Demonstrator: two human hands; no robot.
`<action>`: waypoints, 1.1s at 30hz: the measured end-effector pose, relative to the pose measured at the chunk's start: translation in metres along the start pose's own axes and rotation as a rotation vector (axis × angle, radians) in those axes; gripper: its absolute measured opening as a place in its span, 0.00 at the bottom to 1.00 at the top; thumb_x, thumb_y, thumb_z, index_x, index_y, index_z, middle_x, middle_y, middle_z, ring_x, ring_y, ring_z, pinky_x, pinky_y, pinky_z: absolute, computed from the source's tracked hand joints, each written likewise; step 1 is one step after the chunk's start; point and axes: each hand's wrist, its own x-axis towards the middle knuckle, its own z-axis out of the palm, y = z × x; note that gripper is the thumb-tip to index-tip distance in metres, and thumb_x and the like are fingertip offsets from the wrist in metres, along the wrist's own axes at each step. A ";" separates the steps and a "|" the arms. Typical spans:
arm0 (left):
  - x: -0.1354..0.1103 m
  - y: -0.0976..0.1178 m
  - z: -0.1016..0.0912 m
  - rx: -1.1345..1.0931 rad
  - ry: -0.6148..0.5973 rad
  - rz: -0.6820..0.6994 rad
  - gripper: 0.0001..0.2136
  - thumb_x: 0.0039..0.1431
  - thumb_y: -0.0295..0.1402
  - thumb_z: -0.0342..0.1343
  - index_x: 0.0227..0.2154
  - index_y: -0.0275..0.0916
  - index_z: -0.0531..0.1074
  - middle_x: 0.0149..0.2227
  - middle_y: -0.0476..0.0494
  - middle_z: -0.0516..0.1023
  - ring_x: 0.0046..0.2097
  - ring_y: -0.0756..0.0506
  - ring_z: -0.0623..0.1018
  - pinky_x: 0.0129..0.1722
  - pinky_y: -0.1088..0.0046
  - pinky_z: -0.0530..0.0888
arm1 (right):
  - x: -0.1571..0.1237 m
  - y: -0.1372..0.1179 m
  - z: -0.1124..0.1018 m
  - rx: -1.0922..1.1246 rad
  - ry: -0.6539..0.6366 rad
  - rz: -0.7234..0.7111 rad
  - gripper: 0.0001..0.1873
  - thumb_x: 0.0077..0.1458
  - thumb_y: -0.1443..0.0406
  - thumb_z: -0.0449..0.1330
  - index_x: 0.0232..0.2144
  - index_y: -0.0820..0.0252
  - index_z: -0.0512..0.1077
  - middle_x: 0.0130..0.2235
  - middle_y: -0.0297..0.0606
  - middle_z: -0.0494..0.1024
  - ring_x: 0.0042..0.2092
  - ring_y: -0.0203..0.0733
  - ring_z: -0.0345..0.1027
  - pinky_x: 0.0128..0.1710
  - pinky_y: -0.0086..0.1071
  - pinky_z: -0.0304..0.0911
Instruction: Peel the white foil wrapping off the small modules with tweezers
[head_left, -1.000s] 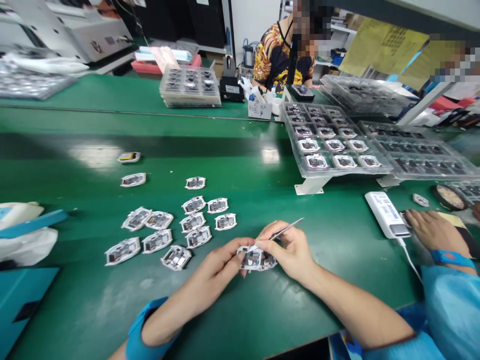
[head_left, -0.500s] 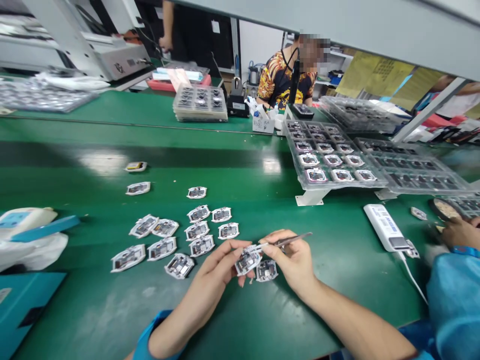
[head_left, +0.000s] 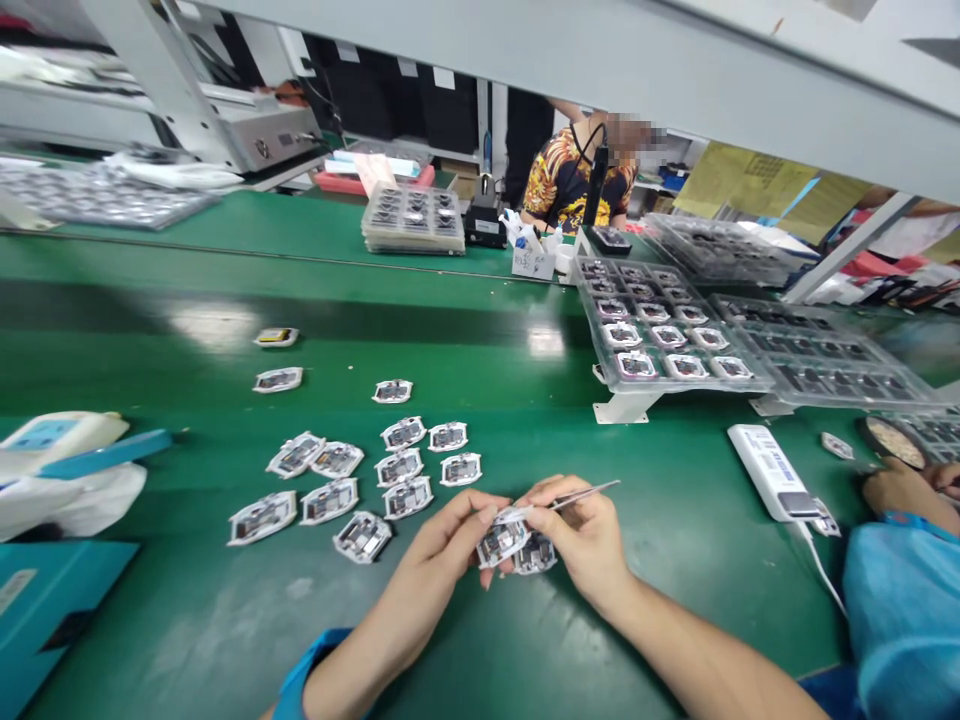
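Note:
My left hand (head_left: 454, 545) is closed on the edge of a small white-framed electronic module (head_left: 501, 542), holding it tilted above the green table. Tweezers (head_left: 589, 492) are pinched in my right hand (head_left: 585, 535); their tips reach the module's upper edge and are partly hidden by my fingers. Just right of the held module, a second module (head_left: 536, 553) lies partly covered by it. Several similar modules (head_left: 364, 537) lie loosely grouped on the table to the left of my hands.
A clear tray of modules (head_left: 686, 368) stands on brackets at the right. Nearer lies a white corded device (head_left: 769, 470). A co-worker's blue sleeve (head_left: 900, 600) is at the far right. A teal box (head_left: 60, 600) sits at the left; a stack of trays (head_left: 415, 225) stands behind.
The view has shifted slightly. My hands stay together at the module, and it now overlaps more of the second module. The tweezers lie at a flatter angle.

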 end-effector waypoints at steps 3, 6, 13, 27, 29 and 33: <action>0.001 0.001 0.000 0.017 0.023 -0.005 0.15 0.56 0.47 0.59 0.34 0.38 0.72 0.22 0.51 0.75 0.26 0.49 0.71 0.23 0.77 0.67 | 0.000 -0.004 0.000 -0.112 -0.038 -0.120 0.04 0.51 0.65 0.69 0.30 0.56 0.77 0.31 0.36 0.82 0.35 0.42 0.77 0.37 0.35 0.72; 0.001 0.004 0.000 0.044 0.049 -0.017 0.16 0.56 0.48 0.59 0.33 0.37 0.72 0.18 0.52 0.73 0.23 0.50 0.69 0.20 0.78 0.64 | 0.000 -0.012 -0.001 -0.272 -0.071 -0.315 0.02 0.52 0.66 0.68 0.30 0.54 0.77 0.31 0.39 0.83 0.35 0.44 0.76 0.37 0.39 0.71; -0.001 0.007 0.000 0.078 0.052 -0.064 0.17 0.53 0.48 0.60 0.32 0.37 0.71 0.17 0.53 0.72 0.21 0.51 0.69 0.19 0.79 0.62 | 0.002 -0.021 -0.003 -0.453 -0.196 -0.546 0.05 0.56 0.68 0.64 0.34 0.52 0.77 0.32 0.37 0.84 0.33 0.46 0.77 0.37 0.43 0.68; 0.000 0.008 -0.001 0.108 0.028 -0.120 0.15 0.53 0.46 0.59 0.30 0.37 0.72 0.20 0.53 0.71 0.22 0.51 0.70 0.20 0.79 0.62 | 0.005 -0.021 -0.005 -0.427 -0.203 -0.445 0.02 0.55 0.66 0.64 0.32 0.53 0.77 0.32 0.37 0.84 0.34 0.45 0.77 0.39 0.42 0.69; -0.001 0.009 -0.001 0.110 0.023 -0.130 0.15 0.53 0.46 0.59 0.30 0.37 0.72 0.21 0.53 0.72 0.22 0.52 0.70 0.20 0.79 0.62 | 0.005 -0.021 -0.005 -0.427 -0.205 -0.454 0.03 0.56 0.67 0.64 0.31 0.53 0.77 0.31 0.36 0.84 0.34 0.45 0.77 0.38 0.42 0.68; -0.001 0.010 0.000 0.110 0.023 -0.128 0.14 0.53 0.45 0.58 0.30 0.38 0.72 0.19 0.53 0.71 0.21 0.51 0.69 0.20 0.79 0.61 | 0.005 -0.018 -0.005 -0.377 -0.196 -0.425 0.03 0.55 0.67 0.65 0.30 0.54 0.77 0.30 0.37 0.84 0.33 0.45 0.77 0.38 0.42 0.68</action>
